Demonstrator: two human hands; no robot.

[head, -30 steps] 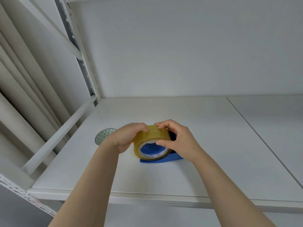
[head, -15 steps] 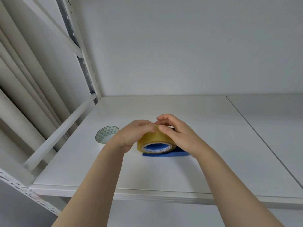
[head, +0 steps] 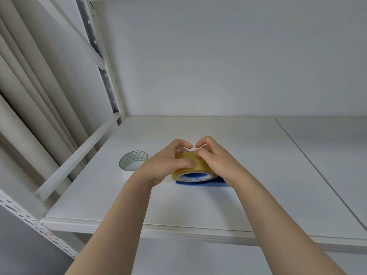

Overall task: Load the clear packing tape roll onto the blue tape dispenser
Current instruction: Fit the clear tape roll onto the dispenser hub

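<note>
The clear, yellowish packing tape roll (head: 196, 167) sits over the blue tape dispenser (head: 200, 183) on the white shelf board (head: 178, 205). Only the dispenser's blue base edge and a blue patch inside the roll's core show. My left hand (head: 168, 161) grips the roll's left side, thumb across its front. My right hand (head: 215, 157) holds the right side, with its fingertips pinching at the roll's top surface. Both index fingers arch above the roll, tips nearly meeting.
A small bowl (head: 133, 160) with a green triangle pattern stands to the left of the hands. A white metal rack post (head: 103, 62) and a diagonal rail (head: 79, 153) border the left side. A seam (head: 309, 165) divides the shelf on the right.
The roll tipped from standing with its core facing me to lying flatter over the dispenser. Both hands shifted onto its top and the right fingertips now pinch at its surface.
</note>
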